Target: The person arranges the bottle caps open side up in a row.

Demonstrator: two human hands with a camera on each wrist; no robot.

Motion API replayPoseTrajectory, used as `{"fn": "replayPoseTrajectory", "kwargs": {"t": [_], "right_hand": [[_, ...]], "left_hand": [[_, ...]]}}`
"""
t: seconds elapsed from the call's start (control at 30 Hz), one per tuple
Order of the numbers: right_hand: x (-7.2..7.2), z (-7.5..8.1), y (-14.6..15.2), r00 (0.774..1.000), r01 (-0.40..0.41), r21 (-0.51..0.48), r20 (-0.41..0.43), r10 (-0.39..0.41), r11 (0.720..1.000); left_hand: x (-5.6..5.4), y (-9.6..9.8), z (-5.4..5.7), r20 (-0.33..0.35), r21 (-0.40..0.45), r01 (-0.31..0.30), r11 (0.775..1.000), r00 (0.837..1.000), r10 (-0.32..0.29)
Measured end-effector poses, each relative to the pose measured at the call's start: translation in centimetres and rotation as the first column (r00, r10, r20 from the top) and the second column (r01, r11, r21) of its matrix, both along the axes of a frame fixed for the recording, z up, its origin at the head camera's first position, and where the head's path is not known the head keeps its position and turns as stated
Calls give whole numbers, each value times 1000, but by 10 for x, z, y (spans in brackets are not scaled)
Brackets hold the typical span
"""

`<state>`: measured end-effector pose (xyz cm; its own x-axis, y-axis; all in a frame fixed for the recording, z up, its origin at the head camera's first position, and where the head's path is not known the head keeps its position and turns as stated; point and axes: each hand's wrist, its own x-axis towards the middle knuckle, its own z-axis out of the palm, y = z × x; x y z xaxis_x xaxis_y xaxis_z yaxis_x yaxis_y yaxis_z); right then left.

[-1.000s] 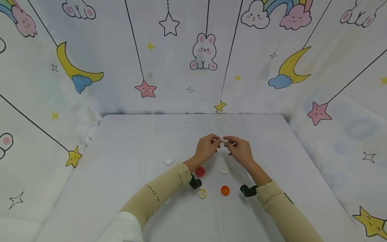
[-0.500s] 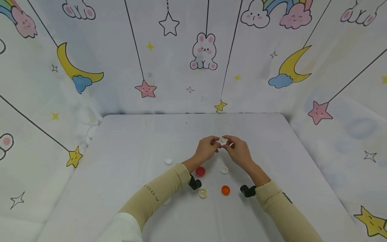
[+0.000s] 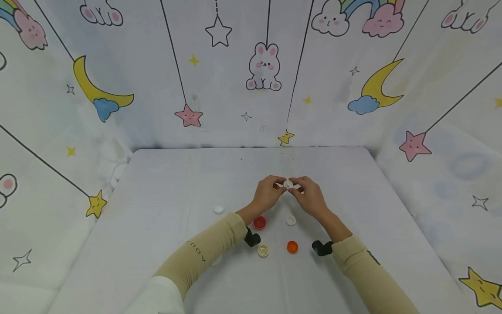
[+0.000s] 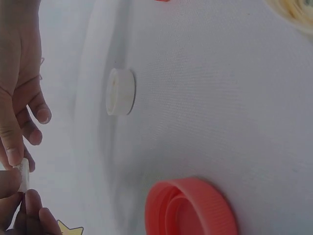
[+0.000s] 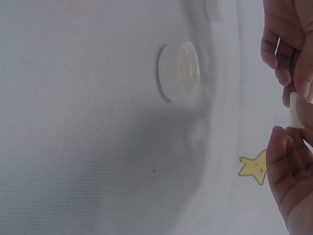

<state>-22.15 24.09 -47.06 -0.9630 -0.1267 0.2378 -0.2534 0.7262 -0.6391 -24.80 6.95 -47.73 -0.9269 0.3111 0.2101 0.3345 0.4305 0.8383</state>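
Above the far middle of the table, both hands hold one small round white bottle cap (image 3: 288, 184) between them. My left hand (image 3: 269, 192) pinches its left side with thumb and fingers. The right hand (image 3: 311, 195) pinches the other side. In the left wrist view the cap (image 4: 24, 175) appears edge-on, partly covered by fingertips. The right wrist view also catches its pale edge (image 5: 295, 110) between the two hands. Nearer the body lie a red cap (image 3: 259, 223) and a white cap (image 3: 290, 220), both resting on the table.
A yellowish cap (image 3: 263, 250) and an orange cap (image 3: 292, 247) lie closer to the body. Another white cap (image 3: 218, 210) sits to the left. Beside the left forearm a whitish thing (image 3: 217, 260) is partly hidden. White cloth covers the table (image 3: 188, 174).
The white piece between the fingers looked angular and pointed earlier; now a round face shows. The fingers have shifted slightly around it. Caps on the table have stayed put.
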Motion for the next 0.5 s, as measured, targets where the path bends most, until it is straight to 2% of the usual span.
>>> {"fn": "replayPoseTrajectory", "kwargs": {"t": [0.1, 0.23, 0.4, 0.5], "right_hand": [[0, -4, -1, 1000, 5, -8, 24, -5, 1000], [2, -13, -1, 997, 3, 21, 80, -4, 1000], [5, -21, -3, 990, -7, 72, 144, -3, 997], [6, -25, -4, 984, -12, 96, 176, -6, 995]], "left_hand": [[0, 0, -2, 26, -44, 3, 999, 1000, -1], [-1, -1, -8, 88, -145, 31, 989, 996, -19], [-4, -2, -15, 106, -291, 101, 951, 992, -73], [-5, -1, -18, 100, -358, 122, 926, 991, -91]]}}
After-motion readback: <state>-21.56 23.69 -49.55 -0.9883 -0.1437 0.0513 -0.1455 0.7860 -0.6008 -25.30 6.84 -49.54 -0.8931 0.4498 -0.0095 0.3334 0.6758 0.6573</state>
